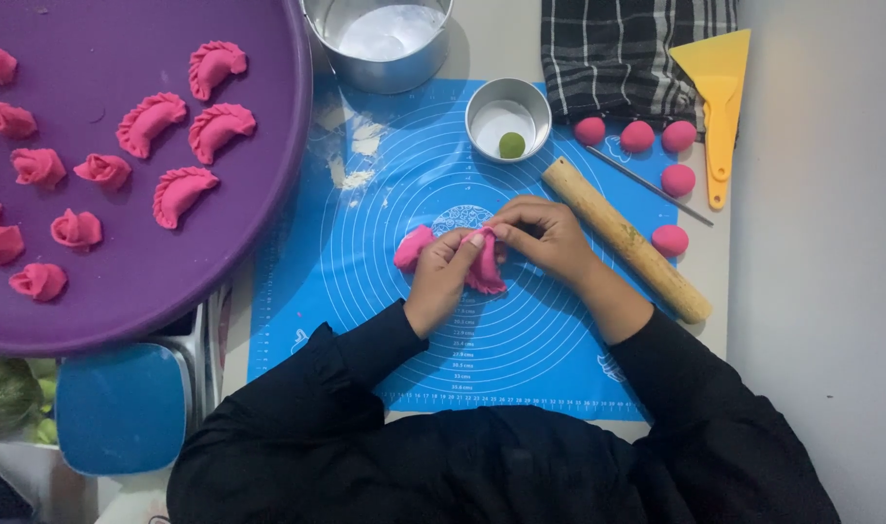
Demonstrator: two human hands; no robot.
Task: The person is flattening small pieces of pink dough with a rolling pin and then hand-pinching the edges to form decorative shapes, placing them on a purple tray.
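Both hands at centre of blue mat (pixel 550 359): left hand (pixel 438 281) and right hand (pixel 545 238) pinched closed on pink dough (pixel 484 272). Rolling pin (pixel 625 239) just right of them.

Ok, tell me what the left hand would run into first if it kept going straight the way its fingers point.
The left hand points up and slightly right, away from the person. Past the pink dough piece it holds, it would first meet the right hand, whose fingers already touch it. Beyond that stands the small metal bowl.
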